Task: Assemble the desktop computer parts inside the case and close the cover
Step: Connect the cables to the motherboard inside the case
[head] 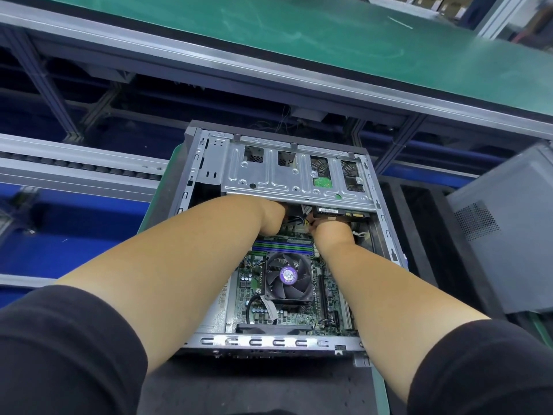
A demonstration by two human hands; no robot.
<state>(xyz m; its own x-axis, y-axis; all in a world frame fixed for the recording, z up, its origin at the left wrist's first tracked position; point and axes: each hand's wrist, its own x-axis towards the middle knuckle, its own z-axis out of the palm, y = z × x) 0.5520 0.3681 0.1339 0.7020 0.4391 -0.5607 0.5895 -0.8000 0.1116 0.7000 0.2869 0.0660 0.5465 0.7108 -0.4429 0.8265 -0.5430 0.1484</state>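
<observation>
Both arms stretched into the open case (191,163), left hand (270,214) and right hand (330,232) tucked under the drive cage (269,172) (fingers hidden, grip unclear).

Bare stamped-metal case (206,163), matt green conveyor belt (329,31), black cloth sleeves (65,354).

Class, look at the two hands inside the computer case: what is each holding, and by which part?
It cannot be told. Both the left hand and right hand reach beneath the drive cage, hiding their fingers.
</observation>
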